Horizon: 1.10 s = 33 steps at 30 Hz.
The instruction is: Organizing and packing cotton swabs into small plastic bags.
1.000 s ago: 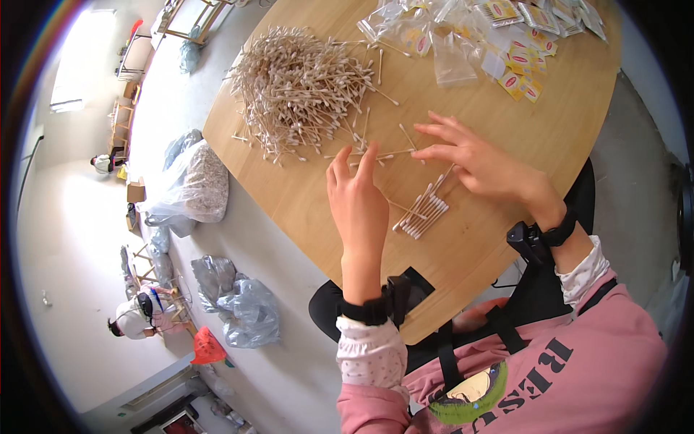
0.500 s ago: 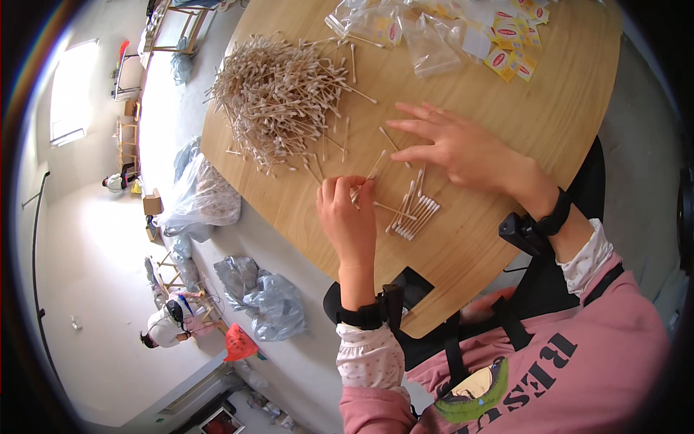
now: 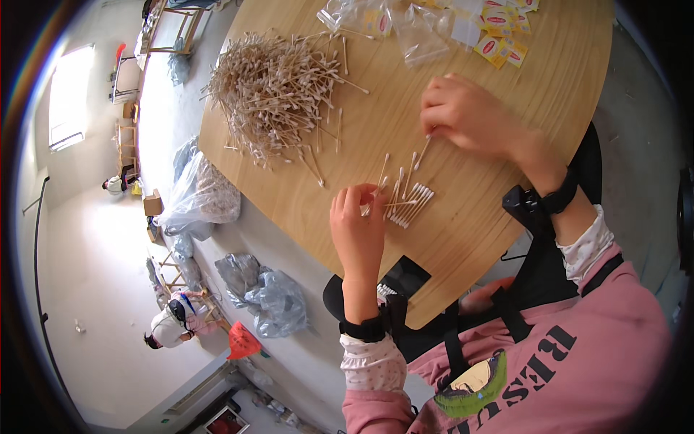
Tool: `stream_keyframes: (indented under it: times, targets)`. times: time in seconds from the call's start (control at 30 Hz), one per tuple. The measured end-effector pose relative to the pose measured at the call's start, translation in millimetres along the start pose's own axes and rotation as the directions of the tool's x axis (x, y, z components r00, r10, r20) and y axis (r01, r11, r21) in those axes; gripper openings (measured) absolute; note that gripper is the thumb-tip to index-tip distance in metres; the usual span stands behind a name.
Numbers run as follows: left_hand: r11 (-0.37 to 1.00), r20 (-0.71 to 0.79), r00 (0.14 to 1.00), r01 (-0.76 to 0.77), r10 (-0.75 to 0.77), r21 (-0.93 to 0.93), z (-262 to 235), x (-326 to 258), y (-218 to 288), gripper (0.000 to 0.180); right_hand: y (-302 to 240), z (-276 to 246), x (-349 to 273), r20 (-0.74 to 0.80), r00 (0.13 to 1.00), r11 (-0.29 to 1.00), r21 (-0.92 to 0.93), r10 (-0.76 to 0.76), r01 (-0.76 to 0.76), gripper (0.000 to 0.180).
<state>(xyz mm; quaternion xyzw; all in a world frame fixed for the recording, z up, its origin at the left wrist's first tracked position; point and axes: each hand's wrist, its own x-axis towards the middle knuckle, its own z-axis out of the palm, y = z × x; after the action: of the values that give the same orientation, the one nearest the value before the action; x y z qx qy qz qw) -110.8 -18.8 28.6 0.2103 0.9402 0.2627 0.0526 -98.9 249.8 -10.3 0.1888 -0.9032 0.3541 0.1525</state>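
My left hand (image 3: 359,230) rests at the near edge of a round wooden table (image 3: 463,239), its fingertips pinching one wooden cotton swab beside a small aligned row of swabs (image 3: 407,200). My right hand (image 3: 466,116) hovers farther back, its fingertips holding the end of another swab (image 3: 422,152) that points down toward the row. A big loose heap of swabs (image 3: 275,88) lies at the table's far left.
Clear plastic bags and small yellow-and-red packets (image 3: 477,25) lie at the table's far side. Filled plastic sacks (image 3: 202,199) sit on the floor to the left. A person (image 3: 173,325) crouches on the floor far off.
My right hand lifted away from the row toward the far side, now holding a single swab. My left hand slid toward the near edge beside the row and pinched a swab.
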Motion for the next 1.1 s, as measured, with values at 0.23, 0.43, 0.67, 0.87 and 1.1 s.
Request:
stream_keyframes:
  times: [0.23,0.43,0.67,0.87,1.1]
  targets:
    - [0.997,-0.02,0.999,0.047,-0.048,-0.065,6,-15,5,0.012,0,0,-1,-0.073,0.981,0.977,-0.096,0.182,-0.188,0.005]
    - [0.997,-0.011,1.0,0.021,-0.022,-0.076,6,-25,7,0.016,-40,44,20,-0.005,0.999,0.987,-0.16,0.032,-0.033,0.009]
    - [0.988,-0.281,0.947,0.148,-0.154,-0.045,30,-64,38,0.05,-56,63,5,0.069,0.997,0.957,0.288,-0.038,0.016,0.024]
    - [0.937,-0.098,0.991,0.123,-0.095,0.326,68,-68,62,0.091,-53,44,-1,-0.079,0.964,0.889,0.412,0.254,-0.2,0.018]
    - [0.94,-0.028,0.997,0.075,-0.069,0.333,70,-32,50,0.108,-42,31,-7,-0.115,0.947,0.876,0.425,0.301,-0.228,0.014]
